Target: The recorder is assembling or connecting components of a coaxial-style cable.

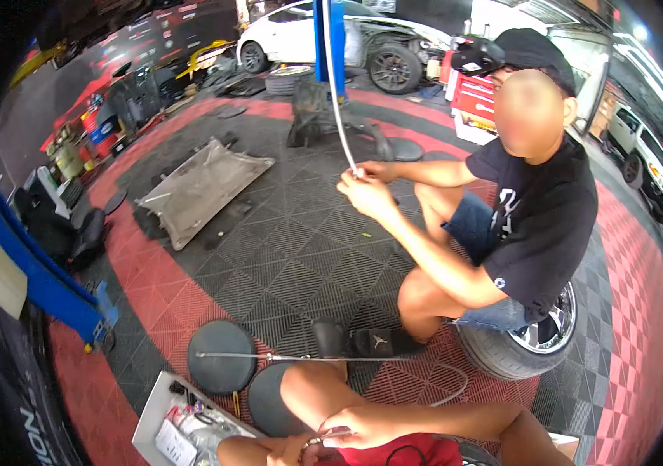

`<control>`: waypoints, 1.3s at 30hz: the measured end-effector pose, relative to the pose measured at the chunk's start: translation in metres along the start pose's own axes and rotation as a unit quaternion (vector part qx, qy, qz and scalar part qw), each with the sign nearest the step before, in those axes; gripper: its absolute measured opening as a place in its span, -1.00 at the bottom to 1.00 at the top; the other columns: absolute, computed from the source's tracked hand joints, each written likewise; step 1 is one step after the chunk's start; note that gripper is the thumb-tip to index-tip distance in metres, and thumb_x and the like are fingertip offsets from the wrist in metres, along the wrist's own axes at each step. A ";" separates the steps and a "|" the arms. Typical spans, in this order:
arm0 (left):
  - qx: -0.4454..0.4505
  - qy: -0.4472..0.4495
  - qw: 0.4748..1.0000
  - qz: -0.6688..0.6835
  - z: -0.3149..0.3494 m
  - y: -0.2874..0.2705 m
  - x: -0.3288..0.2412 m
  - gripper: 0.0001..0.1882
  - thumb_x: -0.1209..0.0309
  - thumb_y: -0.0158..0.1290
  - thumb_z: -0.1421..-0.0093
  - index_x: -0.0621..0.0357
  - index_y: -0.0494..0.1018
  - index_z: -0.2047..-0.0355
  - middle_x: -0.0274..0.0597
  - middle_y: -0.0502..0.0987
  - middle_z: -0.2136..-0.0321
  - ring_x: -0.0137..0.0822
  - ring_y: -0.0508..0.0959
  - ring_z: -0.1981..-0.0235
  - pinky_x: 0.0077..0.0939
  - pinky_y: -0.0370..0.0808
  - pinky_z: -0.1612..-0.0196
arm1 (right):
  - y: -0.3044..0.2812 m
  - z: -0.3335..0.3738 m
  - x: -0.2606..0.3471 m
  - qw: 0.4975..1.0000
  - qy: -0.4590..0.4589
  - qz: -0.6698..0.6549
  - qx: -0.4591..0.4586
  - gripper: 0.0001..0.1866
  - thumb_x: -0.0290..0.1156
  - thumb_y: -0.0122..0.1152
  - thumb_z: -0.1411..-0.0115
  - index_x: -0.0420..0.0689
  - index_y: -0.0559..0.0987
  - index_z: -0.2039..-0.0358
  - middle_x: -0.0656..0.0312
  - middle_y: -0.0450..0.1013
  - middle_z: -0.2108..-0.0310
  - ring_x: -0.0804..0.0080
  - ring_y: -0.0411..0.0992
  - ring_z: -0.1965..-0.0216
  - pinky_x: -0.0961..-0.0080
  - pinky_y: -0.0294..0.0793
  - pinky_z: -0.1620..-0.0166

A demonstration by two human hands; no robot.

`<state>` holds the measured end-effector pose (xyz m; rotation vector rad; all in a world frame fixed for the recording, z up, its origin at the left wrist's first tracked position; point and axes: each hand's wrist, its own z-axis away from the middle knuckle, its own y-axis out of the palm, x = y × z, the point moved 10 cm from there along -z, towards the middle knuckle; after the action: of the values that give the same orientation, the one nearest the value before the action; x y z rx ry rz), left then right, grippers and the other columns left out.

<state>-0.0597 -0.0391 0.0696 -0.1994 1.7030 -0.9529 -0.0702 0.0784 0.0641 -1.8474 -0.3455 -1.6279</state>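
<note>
My right hand is low in the view by my knee, fingers closed on the end of a thin white cable that loops over the floor tiles. My left hand meets it from the left and pinches a small metal fitting at that end. Across from me a person in a black shirt and cap sits on a wheel. Both of that person's hands hold another stretch of white cable that rises out of the top of the view.
A thin metal rod lies across two round black lift pads. An open parts case sits at lower left, beside a blue lift arm and a tyre. Farther off are a grey underbody panel, a white car and a red tool chest.
</note>
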 end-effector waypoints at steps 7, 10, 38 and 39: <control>0.126 -0.117 0.985 -0.031 -0.010 0.043 0.010 -0.69 0.53 0.08 -0.19 0.22 0.40 0.03 0.15 0.59 0.31 0.05 0.63 0.27 -0.15 0.58 0.29 | 0.003 0.027 -0.015 0.983 -0.008 0.181 -0.040 -0.73 -0.30 0.12 -0.28 -0.03 0.57 0.03 0.07 0.56 0.33 0.04 0.53 0.41 0.21 0.55 0.35; 0.098 -0.125 0.987 0.026 -0.020 0.041 0.005 -0.68 0.52 0.08 -0.19 0.22 0.40 0.03 0.17 0.59 0.26 0.07 0.62 0.22 -0.17 0.59 0.25 | 0.003 0.034 -0.024 0.981 0.009 0.176 -0.081 -0.72 -0.29 0.13 -0.28 -0.03 0.57 0.02 0.09 0.56 0.33 0.07 0.53 0.45 0.22 0.56 0.41; 0.182 -0.205 0.666 0.694 -0.071 0.173 -0.003 -0.07 -0.35 -0.40 -0.27 0.28 0.08 -0.26 0.21 0.23 -0.21 0.08 0.35 -0.16 -0.12 0.42 -0.09 | -0.023 0.072 -0.043 0.965 0.002 0.240 -0.104 -0.71 -0.19 0.14 -0.17 -0.14 0.44 0.26 0.04 0.44 0.62 0.15 0.50 0.63 0.24 0.50 0.59; 0.178 -0.213 0.677 0.682 -0.074 0.174 -0.002 -0.08 -0.34 -0.40 -0.27 0.28 0.08 -0.26 0.20 0.23 -0.21 0.08 0.35 -0.16 -0.10 0.42 -0.10 | -0.024 0.070 -0.045 0.967 0.019 0.236 -0.091 -0.71 -0.21 0.14 -0.18 -0.16 0.44 0.24 0.07 0.46 0.56 0.17 0.51 0.62 0.28 0.51 0.59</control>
<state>-0.0663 0.1130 -0.0431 0.9536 0.7579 -0.0085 -0.0377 0.1496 0.0263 -1.8468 0.2567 -1.3909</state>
